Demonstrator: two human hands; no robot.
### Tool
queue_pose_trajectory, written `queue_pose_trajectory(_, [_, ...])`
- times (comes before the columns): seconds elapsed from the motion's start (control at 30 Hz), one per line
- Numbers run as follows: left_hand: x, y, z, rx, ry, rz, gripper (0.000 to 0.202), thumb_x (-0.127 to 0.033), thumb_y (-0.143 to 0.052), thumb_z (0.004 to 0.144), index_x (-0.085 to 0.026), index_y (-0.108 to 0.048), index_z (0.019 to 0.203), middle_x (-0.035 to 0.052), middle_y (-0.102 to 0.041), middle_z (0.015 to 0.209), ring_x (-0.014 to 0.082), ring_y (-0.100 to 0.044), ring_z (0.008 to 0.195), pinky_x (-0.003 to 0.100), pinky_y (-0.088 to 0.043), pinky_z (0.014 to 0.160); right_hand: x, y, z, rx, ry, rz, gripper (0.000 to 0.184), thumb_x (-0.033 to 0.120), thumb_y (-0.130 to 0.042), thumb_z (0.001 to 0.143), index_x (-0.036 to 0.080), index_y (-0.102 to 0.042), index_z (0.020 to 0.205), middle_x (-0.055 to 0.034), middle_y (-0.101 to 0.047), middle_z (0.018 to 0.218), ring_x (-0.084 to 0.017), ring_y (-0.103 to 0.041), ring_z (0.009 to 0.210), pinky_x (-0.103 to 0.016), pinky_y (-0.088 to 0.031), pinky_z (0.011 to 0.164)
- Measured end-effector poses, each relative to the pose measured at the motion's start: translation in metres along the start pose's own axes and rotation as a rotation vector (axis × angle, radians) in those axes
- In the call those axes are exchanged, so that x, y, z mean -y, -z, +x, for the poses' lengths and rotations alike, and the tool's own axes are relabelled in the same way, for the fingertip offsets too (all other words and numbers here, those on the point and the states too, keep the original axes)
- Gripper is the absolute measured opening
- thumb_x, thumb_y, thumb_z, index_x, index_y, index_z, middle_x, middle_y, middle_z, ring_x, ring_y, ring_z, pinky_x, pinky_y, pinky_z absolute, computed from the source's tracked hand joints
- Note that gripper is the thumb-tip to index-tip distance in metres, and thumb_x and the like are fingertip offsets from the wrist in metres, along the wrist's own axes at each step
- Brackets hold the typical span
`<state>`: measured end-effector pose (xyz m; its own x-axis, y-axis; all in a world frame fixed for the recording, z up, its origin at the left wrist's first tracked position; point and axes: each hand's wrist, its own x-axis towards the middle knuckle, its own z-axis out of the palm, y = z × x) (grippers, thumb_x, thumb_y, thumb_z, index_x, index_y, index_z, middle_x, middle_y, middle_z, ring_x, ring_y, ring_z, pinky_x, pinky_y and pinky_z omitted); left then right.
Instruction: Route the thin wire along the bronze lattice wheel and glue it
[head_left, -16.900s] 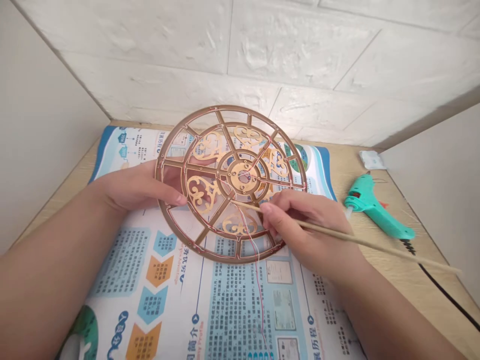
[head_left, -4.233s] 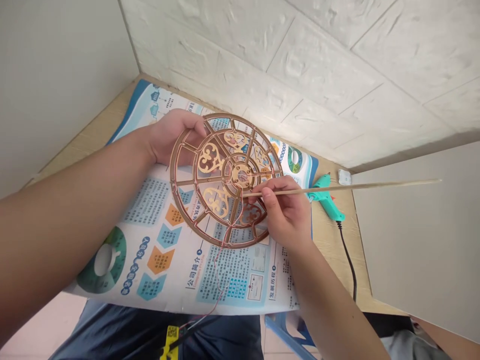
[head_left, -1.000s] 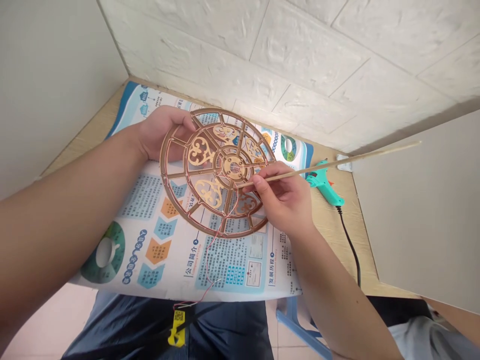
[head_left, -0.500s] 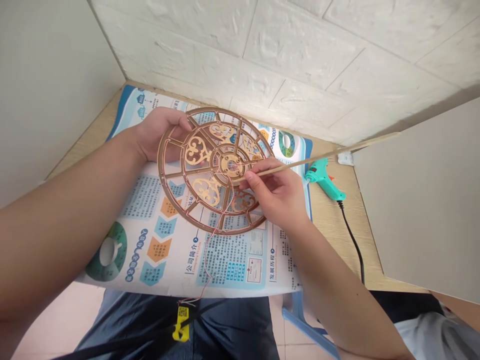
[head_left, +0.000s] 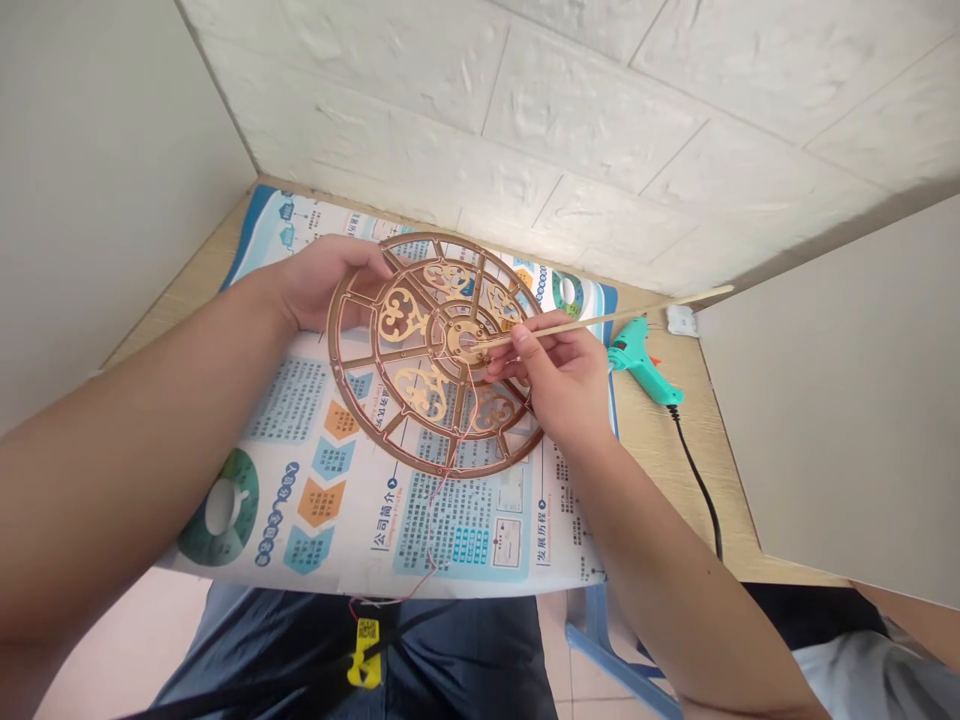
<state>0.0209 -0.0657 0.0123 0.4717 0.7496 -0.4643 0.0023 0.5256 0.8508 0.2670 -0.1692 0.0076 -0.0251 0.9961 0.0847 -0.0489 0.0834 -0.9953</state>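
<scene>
A round laser-cut wooden wheel [head_left: 409, 372] with gold filigree scroll panels is held up above a printed poster. My left hand [head_left: 326, 285] grips its left rim, with the fingers behind the frame. My right hand [head_left: 559, 375] pinches a thin wooden stick [head_left: 600, 323], and the stick's tip lies over the wheel's central hub. A fine red thread [head_left: 441, 492] runs through the frame and hangs down across the poster. My right fingers hide part of the wheel's right side.
The poster [head_left: 296, 420] lies on a wooden table [head_left: 645, 470], with a teal glue gun [head_left: 637, 362] and its black cord [head_left: 697, 480] to the right. A white packet [head_left: 681, 320] sits in the far corner. White textured wall panels stand behind. My dark trousers [head_left: 457, 660] with a yellow tag [head_left: 364, 650] are below the table edge.
The view has dropped slightly and the wheel sits a little lower. My right hand has moved in over the wheel, and the stick's tip has shifted onto the hub.
</scene>
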Motion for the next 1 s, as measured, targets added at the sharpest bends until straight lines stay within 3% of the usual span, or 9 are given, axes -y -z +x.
queue_pose_trajectory(0.13, [-0.001,-0.004,0.001,-0.087,-0.089,0.134,0.042,-0.007,-0.049,0.087,-0.001,-0.059,0.127,0.0069,-0.069,0.090,0.0129,-0.067,0.070,0.029,-0.054,0.073,-0.003,0.003,0.006,-0.050,-0.065,0.094,0.040,0.054,-0.085,0.079,0.023,-0.059,0.083,0.0020,-0.076,0.071,-0.016,-0.073,0.060,-0.033,-0.067,0.060])
queue_pose_trajectory(0.27, [-0.002,-0.010,0.001,-0.289,-0.174,0.308,0.036,-0.013,-0.056,0.088,-0.008,-0.065,0.123,0.0070,-0.070,0.088,0.0143,-0.064,0.064,0.030,-0.055,0.065,-0.005,0.005,0.009,-0.061,-0.104,0.162,0.038,0.052,-0.086,0.078,0.023,-0.062,0.082,0.0013,-0.075,0.070,-0.015,-0.071,0.060,-0.031,-0.065,0.059])
queue_pose_trajectory(0.37, [0.002,-0.014,-0.002,-0.544,-0.352,0.698,0.029,-0.019,-0.064,0.084,-0.013,-0.072,0.111,0.0101,-0.072,0.099,0.0236,-0.069,0.083,0.041,-0.059,0.081,-0.005,0.005,0.010,-0.069,-0.101,0.168,0.036,0.050,-0.086,0.078,0.023,-0.064,0.082,0.0011,-0.074,0.071,-0.014,-0.070,0.059,-0.031,-0.064,0.059])
queue_pose_trajectory(0.47, [0.004,-0.022,-0.011,-0.685,-0.721,1.045,0.023,-0.023,-0.068,0.081,-0.015,-0.074,0.102,0.0126,-0.068,0.118,0.0292,-0.065,0.112,0.044,-0.053,0.100,-0.003,0.004,0.010,-0.064,-0.084,0.149,0.033,0.049,-0.085,0.079,0.023,-0.065,0.082,0.0005,-0.074,0.071,-0.015,-0.069,0.060,-0.033,-0.065,0.061])
queue_pose_trajectory(0.57, [0.004,-0.039,-0.024,-0.500,-0.937,1.163,0.016,-0.025,-0.060,0.087,-0.016,-0.073,0.090,0.0087,-0.069,0.099,0.0225,-0.066,0.097,0.037,-0.053,0.090,0.001,0.003,0.009,-0.068,-0.056,0.135,0.030,0.047,-0.083,0.080,0.022,-0.066,0.081,-0.0001,-0.074,0.072,-0.016,-0.071,0.064,-0.035,-0.065,0.064])
queue_pose_trajectory(0.63, [0.005,-0.053,-0.030,-0.323,-0.988,1.187,0.017,-0.026,-0.058,0.090,-0.016,-0.071,0.087,0.0063,-0.068,0.089,0.0191,-0.065,0.086,0.033,-0.052,0.082,0.003,0.002,0.008,-0.072,-0.024,0.100,0.027,0.046,-0.082,0.082,0.022,-0.068,0.080,-0.0005,-0.073,0.073,-0.016,-0.071,0.064,-0.035,-0.065,0.065])
queue_pose_trajectory(0.7, [0.009,-0.065,-0.033,-0.230,-1.005,1.191,0.018,-0.028,-0.058,0.091,-0.015,-0.071,0.087,0.0059,-0.068,0.087,0.0181,-0.064,0.083,0.032,-0.051,0.078,0.006,0.001,0.006,-0.080,0.024,0.048,0.025,0.044,-0.080,0.083,0.022,-0.070,0.079,-0.0006,-0.073,0.071,-0.016,-0.070,0.064,-0.036,-0.064,0.065])
queue_pose_trajectory(0.83, [0.016,-0.077,-0.030,-0.211,-1.027,1.184,0.022,-0.026,-0.055,0.093,-0.016,-0.068,0.078,0.0047,-0.065,0.076,0.0164,-0.059,0.074,0.031,-0.047,0.069,0.011,0.000,0.001,-0.098,0.117,-0.048,0.022,0.042,-0.078,0.085,0.022,-0.072,0.077,0.0001,-0.071,0.068,-0.016,-0.069,0.065,-0.036,-0.063,0.067])
queue_pose_trajectory(1.0, [0.019,-0.079,-0.029,-0.274,-1.108,1.161,0.017,-0.018,-0.057,0.085,-0.017,-0.065,0.070,0.0027,-0.063,0.069,0.0140,-0.056,0.067,0.029,-0.045,0.064,0.015,-0.001,-0.004,-0.110,0.184,-0.133,0.019,0.036,-0.075,0.087,0.022,-0.074,0.075,-0.0008,-0.073,0.073,-0.016,-0.069,0.069,-0.035,-0.061,0.068])
